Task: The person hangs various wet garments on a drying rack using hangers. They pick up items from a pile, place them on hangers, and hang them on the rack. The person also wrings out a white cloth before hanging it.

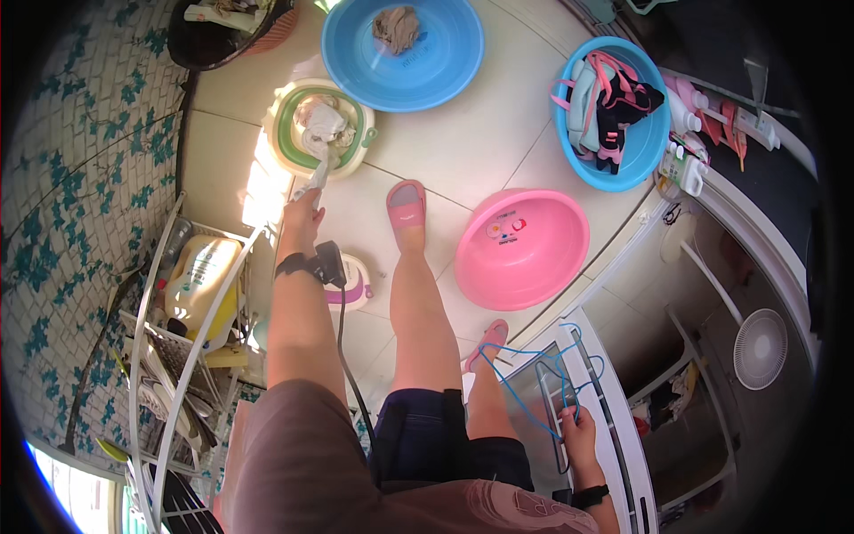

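My left hand reaches forward, its fingers closed on the end of a whitish cloth. The cloth stretches up from a cream and green basin, where the rest of it lies bunched. Down at the right, my right hand grips blue wire clothes hangers; how many overlap there is hard to tell. Ahead stands a large blue basin with a crumpled brown cloth in it. A pink basin sits beyond the hangers, with no cloth inside.
A smaller blue basin at the right holds a bag with pink straps. Detergent bottles line the floor beside it. On my left is a white rack with a yellow jug. A white-framed door is at my right.
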